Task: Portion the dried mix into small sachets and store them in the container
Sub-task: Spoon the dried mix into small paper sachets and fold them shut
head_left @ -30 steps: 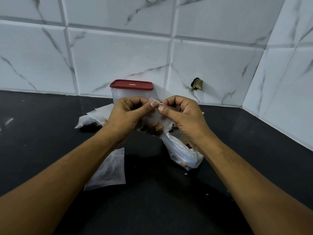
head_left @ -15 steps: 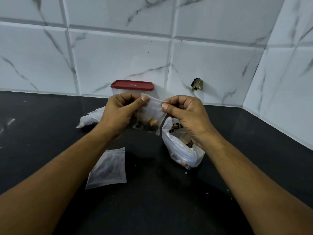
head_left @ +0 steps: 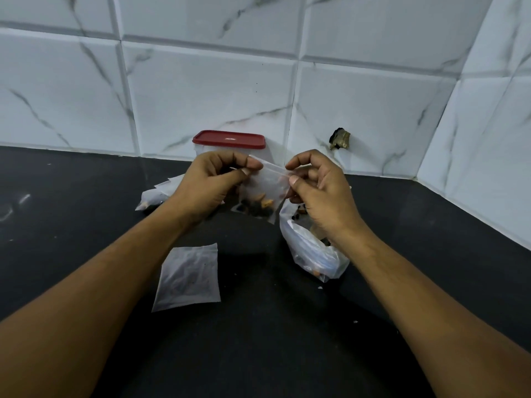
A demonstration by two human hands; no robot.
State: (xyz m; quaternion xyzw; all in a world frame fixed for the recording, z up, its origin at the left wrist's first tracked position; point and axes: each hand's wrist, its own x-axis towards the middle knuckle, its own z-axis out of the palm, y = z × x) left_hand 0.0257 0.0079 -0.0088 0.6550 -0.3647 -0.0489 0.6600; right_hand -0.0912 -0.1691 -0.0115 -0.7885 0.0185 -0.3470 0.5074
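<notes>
Left hand and right hand each pinch a top corner of the filled sachet at frame centre. Best to run the pinch along the strip, keeping it upright.

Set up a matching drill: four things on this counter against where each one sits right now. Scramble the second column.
1. small clear sachet with dried mix
2. red-lidded plastic container
3. flat clear sachet
4. large crumpled plastic bag

a. under the right forearm
b. against the tiled wall
c. pinched between both hands
d. lying flat on the counter, beside the left forearm

Pairs: 1-c, 2-b, 3-d, 4-a
</notes>
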